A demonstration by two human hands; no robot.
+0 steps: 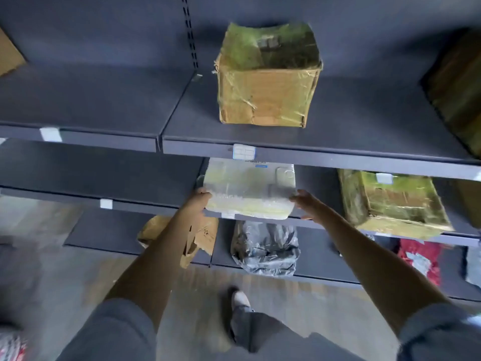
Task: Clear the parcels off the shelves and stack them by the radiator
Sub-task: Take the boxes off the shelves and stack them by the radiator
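Note:
A flat white bubble-wrapped parcel [248, 188] lies on the middle shelf [156, 205], its front edge over the shelf lip. My left hand [199, 201] grips its front left corner. At the parcel's front right corner my right hand [308, 203] touches it with fingers spread. A taped cardboard box [268, 82] stands on the upper shelf [338, 156]. Another taped box [393, 204] sits on the middle shelf to the right. On the lower shelf lie a brown paper parcel [203, 235], a grey plastic bag parcel [265, 248] and a red parcel [419, 259].
Dark grey metal shelving fills the view, with a slotted upright [190, 32] at the back. Cardboard boxes show at the far left [9, 56] and far right [458, 87] of the upper shelf. My foot [240, 299] stands on the grey floor below.

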